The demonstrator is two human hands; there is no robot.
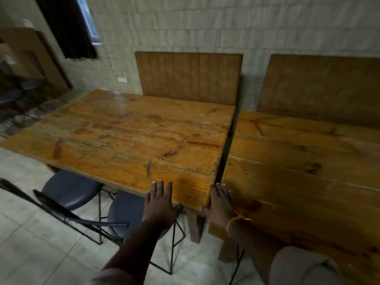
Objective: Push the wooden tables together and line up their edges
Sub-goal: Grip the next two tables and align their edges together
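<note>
Two wooden tables stand side by side with a narrow dark gap between them. The left table has a worn orange top. The right table reaches further toward me, so the near edges are not level. My left hand lies flat, fingers spread, on the left table's near right corner. My right hand rests on the right table's near left corner, right beside the gap, with fingers extended; a coloured string bracelet is on that wrist.
Two round dark-cushioned stools on black wire legs stand under the left table's near edge. A black chair back is at the lower left. Wooden bench backs line the tiled wall behind both tables. Pale floor tiles lie at the lower left.
</note>
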